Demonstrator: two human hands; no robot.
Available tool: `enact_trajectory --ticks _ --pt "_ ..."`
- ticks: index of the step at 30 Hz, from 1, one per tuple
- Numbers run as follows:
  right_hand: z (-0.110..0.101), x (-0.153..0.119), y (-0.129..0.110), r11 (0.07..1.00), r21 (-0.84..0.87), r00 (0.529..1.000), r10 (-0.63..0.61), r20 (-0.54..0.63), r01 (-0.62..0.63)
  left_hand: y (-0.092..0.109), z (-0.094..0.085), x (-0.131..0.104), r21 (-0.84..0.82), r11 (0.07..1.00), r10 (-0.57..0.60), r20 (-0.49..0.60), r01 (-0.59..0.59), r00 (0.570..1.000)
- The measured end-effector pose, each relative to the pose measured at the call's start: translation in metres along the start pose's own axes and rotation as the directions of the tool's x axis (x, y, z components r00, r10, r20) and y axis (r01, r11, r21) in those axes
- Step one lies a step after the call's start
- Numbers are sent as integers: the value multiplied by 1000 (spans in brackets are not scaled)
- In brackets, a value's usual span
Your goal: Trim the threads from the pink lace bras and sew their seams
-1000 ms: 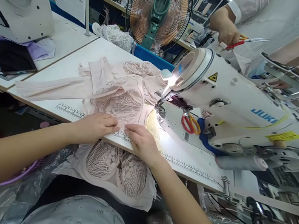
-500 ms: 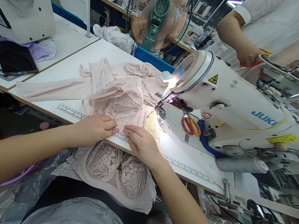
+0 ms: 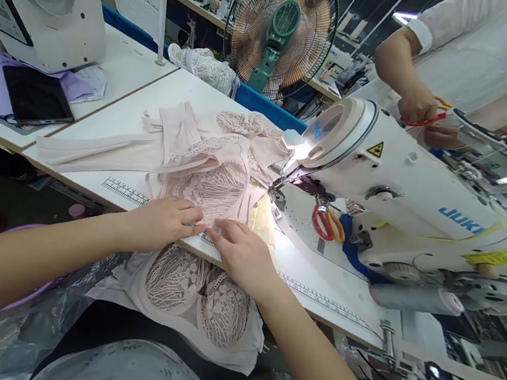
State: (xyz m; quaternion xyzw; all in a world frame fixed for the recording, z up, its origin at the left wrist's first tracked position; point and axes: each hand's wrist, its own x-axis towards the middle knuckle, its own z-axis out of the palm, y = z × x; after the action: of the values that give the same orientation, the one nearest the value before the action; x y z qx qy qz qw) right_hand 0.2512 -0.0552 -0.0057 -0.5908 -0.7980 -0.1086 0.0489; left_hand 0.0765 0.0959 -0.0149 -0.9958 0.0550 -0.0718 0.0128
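A pale pink lace bra (image 3: 215, 185) lies spread on the white sewing table, its far right part by the lit needle area of the sewing machine (image 3: 413, 168). My left hand (image 3: 165, 222) has its fingers closed on the near edge of this bra. Right beside it, my right hand (image 3: 241, 249) pinches the same edge, and the fingertips of both hands nearly meet. The pinched fabric is mostly hidden under the fingers. Across my lap, below the table edge, rests another lace bra (image 3: 220, 308).
Red and orange-handled scissors (image 3: 326, 220) lie by the machine's bed. A grey thread cone (image 3: 417, 298) is at the right. A dark phone (image 3: 36, 96) rests on papers at the left. Behind stands a fan (image 3: 281, 26); a co-worker's hand (image 3: 417, 107) holds red-handled scissors.
The view has shifted slightly, so the table and machine sit farther right. My fingertips have come closer together at the bra's edge, and my right fingers are more bent.
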Motion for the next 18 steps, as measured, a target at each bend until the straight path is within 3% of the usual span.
enact_trajectory --ticks 6,11,15,18 --pt "-12 12 0 998 -25 990 -56 129 60 -2 -3 -14 -80 997 -32 -116 22 993" --pt "-10 10 -1 994 -54 990 -91 108 97 -23 -5 -44 -169 960 -258 -213 225 942" --pt "-7 7 -6 994 -85 995 -60 81 67 -40 -7 -56 -348 884 -401 -218 313 890" --pt "-8 7 -11 995 -97 992 -14 128 27 -47 -10 -53 -399 865 -398 -175 305 901"
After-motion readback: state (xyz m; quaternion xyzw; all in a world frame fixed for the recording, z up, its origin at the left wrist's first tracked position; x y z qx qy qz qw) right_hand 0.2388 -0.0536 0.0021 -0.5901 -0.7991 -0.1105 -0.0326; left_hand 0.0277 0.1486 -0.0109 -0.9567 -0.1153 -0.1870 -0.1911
